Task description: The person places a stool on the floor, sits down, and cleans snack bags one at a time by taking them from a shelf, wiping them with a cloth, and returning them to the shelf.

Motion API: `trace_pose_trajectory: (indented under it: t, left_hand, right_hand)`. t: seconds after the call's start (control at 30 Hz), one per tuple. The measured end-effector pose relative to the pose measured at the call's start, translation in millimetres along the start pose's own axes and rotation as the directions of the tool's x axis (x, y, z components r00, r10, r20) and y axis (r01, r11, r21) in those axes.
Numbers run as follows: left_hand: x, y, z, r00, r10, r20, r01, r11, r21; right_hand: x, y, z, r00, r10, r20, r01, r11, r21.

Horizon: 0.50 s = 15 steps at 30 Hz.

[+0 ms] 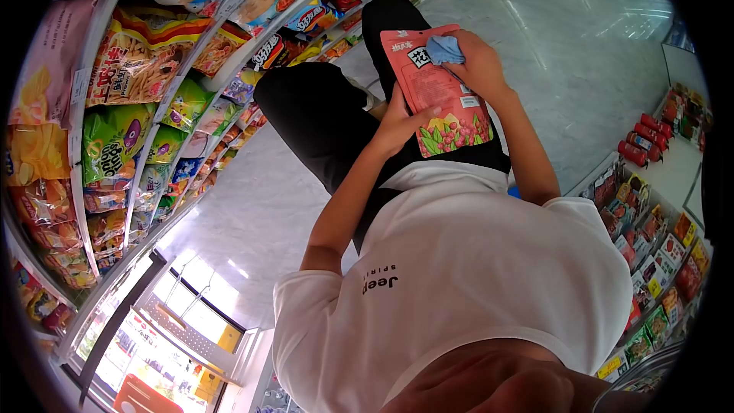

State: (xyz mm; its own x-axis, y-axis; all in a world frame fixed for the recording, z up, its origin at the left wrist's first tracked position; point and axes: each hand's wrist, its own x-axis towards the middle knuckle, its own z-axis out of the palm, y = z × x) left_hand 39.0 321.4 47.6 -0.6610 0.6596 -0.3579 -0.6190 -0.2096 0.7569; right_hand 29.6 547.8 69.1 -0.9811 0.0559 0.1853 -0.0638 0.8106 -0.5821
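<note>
"Firstly, what lies nearest?"

"My white shirt [489, 283]; just past its hem, the pink pouch [428, 92], printed side up over my black trousers [310, 115]. Whether it rests on them I cannot tell."

"State the grip."

"My left hand [399, 124] clasps the pouch's left edge toward the near end, thumb across the front, other fingers mostly hidden; I judge this steadies it. My right hand [479, 65] pinches a bunched blue cloth [444, 50] against the upper front, near the right edge; the left presumably counters that pressure."

"And further out?"

"To my left, snack shelves [77, 168] carry bagged goods [115, 141], fronts outward, presumably so the print can be read. To my right, red cylinders [644, 144] lie in a row near small packets [670, 251], ranked for display, I judge. Past the trousers, grey floor [527, 11]; behind and left, a bright glazed front [200, 283]."
</note>
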Motion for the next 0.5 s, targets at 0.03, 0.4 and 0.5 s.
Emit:
trace_pose_trajectory:
  t: [0.03,0.4,0.5]
  left_hand:
    - [1,1,0,1.0,0.0,-0.006,0.0,1.0,-0.003]
    - [0,-4,-10,0.999,-0.03,0.041,0.029,1.0,0.01]
    - [0,-6,-12,0.999,-0.034,0.03,0.033,0.999,0.027]
  right_hand:
    - [-2,-4,-1,1.0,-0.022,0.017,0.021,1.0,0.017]
    - [-26,-52,-26,0.973,-0.132,0.19,0.12,0.99,0.074]
    - [-32,-53,-22,0.964,-0.187,0.19,0.175,0.981,0.078]
